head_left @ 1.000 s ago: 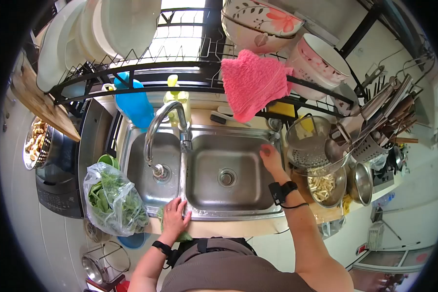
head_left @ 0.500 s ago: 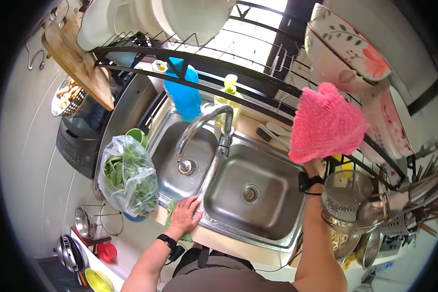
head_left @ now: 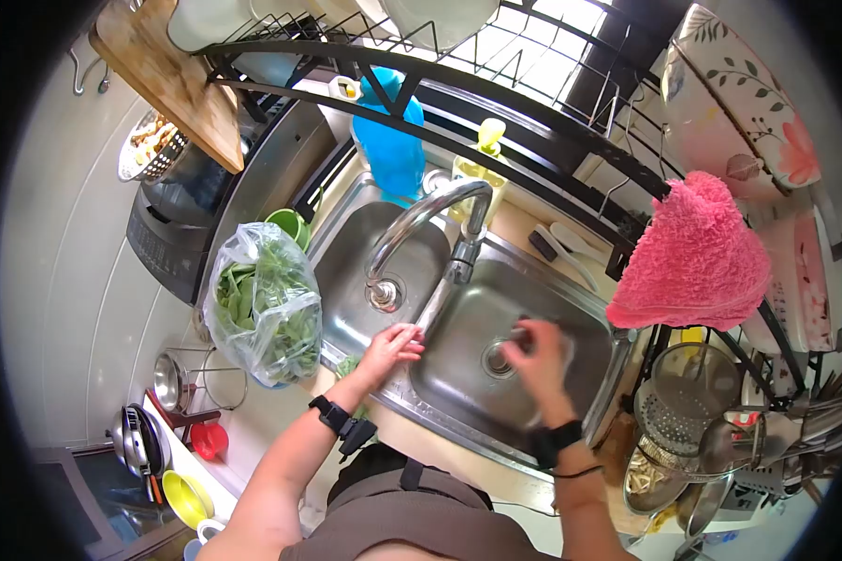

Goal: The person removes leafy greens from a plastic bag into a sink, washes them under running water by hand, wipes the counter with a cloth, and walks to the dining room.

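Note:
My left hand (head_left: 390,357) is over the front rim near the divider of the double sink (head_left: 454,369), fingers loosely extended and nothing in them. A green cloth (head_left: 347,366) shows partly behind that wrist. Above the right basin is my right hand (head_left: 541,363), blurred, with thumb and fingers apart and no object visible between them. The chrome faucet (head_left: 432,198) arches from the divider over the left basin. To the left sits a clear plastic bag of leafy greens (head_left: 269,309). A pink towel (head_left: 692,262) hangs from the rack at right.
A black dish rack (head_left: 533,140) spans above the sink. Behind the faucet stand a blue bottle (head_left: 390,145) and a yellow pump bottle (head_left: 480,178). A brush (head_left: 543,245) lies behind the right basin. Strainers (head_left: 688,393) and utensils crowd the right; a cutting board (head_left: 178,79) leans at upper left.
My right hand has come away from beside the pink towel, down and left over the right basin. My left hand has lifted slightly and shifted right. The camera view has shifted.

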Tool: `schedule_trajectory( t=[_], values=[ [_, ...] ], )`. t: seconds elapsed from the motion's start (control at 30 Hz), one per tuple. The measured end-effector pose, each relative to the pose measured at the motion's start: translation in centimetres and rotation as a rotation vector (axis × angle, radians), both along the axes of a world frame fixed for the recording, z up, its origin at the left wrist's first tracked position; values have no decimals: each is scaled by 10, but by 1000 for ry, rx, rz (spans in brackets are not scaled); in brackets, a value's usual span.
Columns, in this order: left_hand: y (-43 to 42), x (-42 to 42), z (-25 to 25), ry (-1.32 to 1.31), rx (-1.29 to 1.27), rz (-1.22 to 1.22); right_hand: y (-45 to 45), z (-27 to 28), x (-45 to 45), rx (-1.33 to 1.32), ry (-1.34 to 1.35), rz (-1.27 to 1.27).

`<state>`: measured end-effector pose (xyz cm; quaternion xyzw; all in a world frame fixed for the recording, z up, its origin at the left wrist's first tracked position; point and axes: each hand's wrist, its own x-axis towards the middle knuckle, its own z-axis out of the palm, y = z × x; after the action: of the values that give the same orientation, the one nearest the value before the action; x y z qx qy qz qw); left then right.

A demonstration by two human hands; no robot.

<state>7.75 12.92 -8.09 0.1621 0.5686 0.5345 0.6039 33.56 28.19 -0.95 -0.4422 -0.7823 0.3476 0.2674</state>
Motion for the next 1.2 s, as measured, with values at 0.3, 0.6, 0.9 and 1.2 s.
schedule_trajectory(
  t=[0.3,0.6,0.9,1.2],
  values=[
    [-2,-32,-21,-432,47,162,-39,-26,-128,-194,221,198],
    [26,-90,-81,-602,-39,414,0,-34,-143,61,85,246],
    [61,-79,-80,-418,32,232,-58,-8,-114,-9,9,66],
    [58,-54,-98,-162,54,352,-68,-59,-179,-496,116,136]
  ],
)
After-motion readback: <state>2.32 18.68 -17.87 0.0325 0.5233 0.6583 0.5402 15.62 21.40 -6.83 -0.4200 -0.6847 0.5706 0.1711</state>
